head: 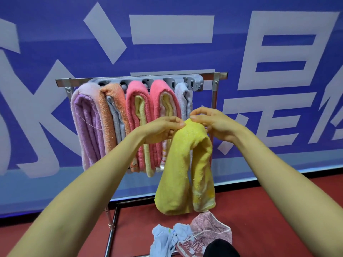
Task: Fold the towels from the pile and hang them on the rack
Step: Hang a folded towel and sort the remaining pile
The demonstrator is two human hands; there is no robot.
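Note:
A yellow towel (185, 169) hangs folded in two lobes in front of the rack (141, 78). My left hand (161, 129) pinches its top fold from the left, and my right hand (209, 121) pinches the same fold from the right. Several folded towels hang on the rack's grey arms: a purple towel (87, 123), an orange towel (111, 108), two pink towels (137, 101) and a pale grey towel (183, 97). On the floor below lies the pile: a light blue towel (167, 238) and a pink patterned towel (207, 230).
The rack's metal post (214, 101) stands right of the hung towels, and its base tubes (111, 234) run along the red floor (278, 210). A blue banner wall (167, 34) with large white characters is close behind. A dark object (220, 249) sits at the bottom edge.

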